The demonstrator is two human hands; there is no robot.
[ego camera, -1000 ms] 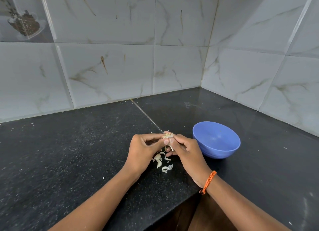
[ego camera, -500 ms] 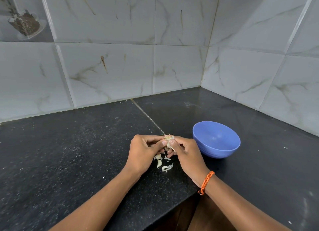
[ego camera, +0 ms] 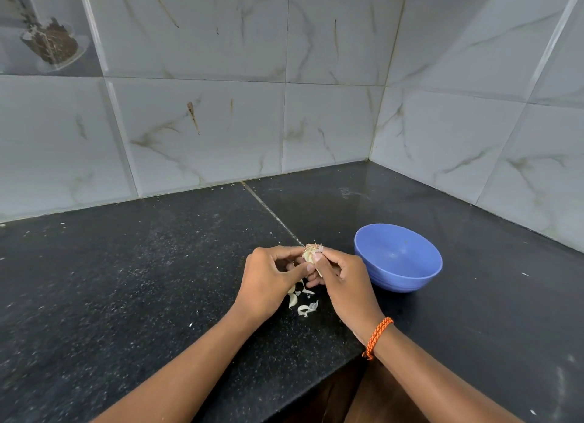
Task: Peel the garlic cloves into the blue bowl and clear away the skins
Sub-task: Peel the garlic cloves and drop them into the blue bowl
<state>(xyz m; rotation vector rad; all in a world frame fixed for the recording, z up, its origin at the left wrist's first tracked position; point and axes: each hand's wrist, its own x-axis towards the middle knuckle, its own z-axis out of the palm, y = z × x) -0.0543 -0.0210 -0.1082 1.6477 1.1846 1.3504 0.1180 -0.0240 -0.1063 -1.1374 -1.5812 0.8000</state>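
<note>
— Head view showed us the black counter (ego camera: 126, 280) filling the lower frame, and our blue bowl (ego camera: 398, 258) right of centre, apparently empty, kept near for cloves.

— At centre, our left hand (ego camera: 268, 280) and right hand (ego camera: 344, 280) both pinched the garlic (ego camera: 311, 253), fingers curled, so skins (ego camera: 301, 302) fell onto the counter just below.

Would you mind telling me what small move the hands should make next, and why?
Probably keep stripping skin. Both the left hand and right hand pinch the garlic, which still looks husked. The bowl holds no cloves, and only a few skins lie on the counter.
</note>
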